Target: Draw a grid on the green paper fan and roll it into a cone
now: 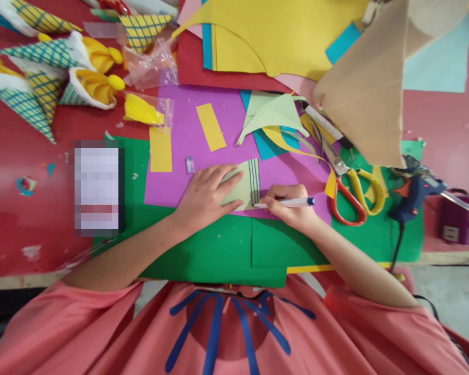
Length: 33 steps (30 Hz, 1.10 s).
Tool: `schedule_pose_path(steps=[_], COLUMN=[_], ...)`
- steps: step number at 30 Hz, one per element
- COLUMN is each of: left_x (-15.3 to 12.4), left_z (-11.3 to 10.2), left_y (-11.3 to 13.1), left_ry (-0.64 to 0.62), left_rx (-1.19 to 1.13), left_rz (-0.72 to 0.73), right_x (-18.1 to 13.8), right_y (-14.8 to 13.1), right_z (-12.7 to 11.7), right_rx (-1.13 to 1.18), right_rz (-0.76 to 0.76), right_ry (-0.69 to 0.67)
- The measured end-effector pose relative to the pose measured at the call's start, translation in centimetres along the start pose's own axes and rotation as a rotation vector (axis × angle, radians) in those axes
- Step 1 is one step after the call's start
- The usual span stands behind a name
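My left hand [206, 195] lies flat, fingers stretched, pressing down a pale green paper piece [242, 188] that carries several dark drawn lines. My right hand [287, 205] is closed around a white marker with a blue cap [287, 203]; its tip touches the lower right edge of the pale green piece. The piece rests on a purple sheet [187, 130], which lies over a green sheet [211, 250].
Red and yellow scissors [354, 190] and a blue glue gun [412, 190] lie to the right. Yellow strips [211, 126] sit on the purple sheet. Paper cones with yellow filling [89, 86] are at the far left, a brown paper cone [365, 88] at the upper right, a phone [97, 187] at the left.
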<state>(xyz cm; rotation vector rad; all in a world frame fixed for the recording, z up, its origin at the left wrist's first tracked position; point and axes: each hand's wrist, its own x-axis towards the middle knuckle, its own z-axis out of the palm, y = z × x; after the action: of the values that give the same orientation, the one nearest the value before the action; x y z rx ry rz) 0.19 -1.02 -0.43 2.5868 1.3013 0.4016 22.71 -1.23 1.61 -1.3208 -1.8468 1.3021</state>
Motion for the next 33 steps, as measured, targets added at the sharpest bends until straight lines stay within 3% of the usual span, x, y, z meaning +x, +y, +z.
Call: schedule_pose_path(steps=[11, 16, 19, 33], left_x=[0.1, -0.1, -0.1, -0.1], left_z=[-0.2, -0.5, -0.5, -0.1], left_y=[0.1, 0.2, 0.1, 0.9], left_ry=[-0.022, -0.117, -0.191, -0.218], left_rx=[0.016, 0.052, 0.078, 0.079], left_rz=[-0.005, 0.028, 0.076, 0.032], right_x=[0.0, 0.6, 1.2, 1.8], right_y=[0.2, 1.4, 1.6, 1.1], right_z=[-0.3, -0.3, -0.7, -1.1], right_rx=[0.080, 0.634, 0.806, 0.907], right_rz=[0.015, 0.133, 0.161, 0.182], right_ry=[-0.044, 0.249, 0.330, 0.318])
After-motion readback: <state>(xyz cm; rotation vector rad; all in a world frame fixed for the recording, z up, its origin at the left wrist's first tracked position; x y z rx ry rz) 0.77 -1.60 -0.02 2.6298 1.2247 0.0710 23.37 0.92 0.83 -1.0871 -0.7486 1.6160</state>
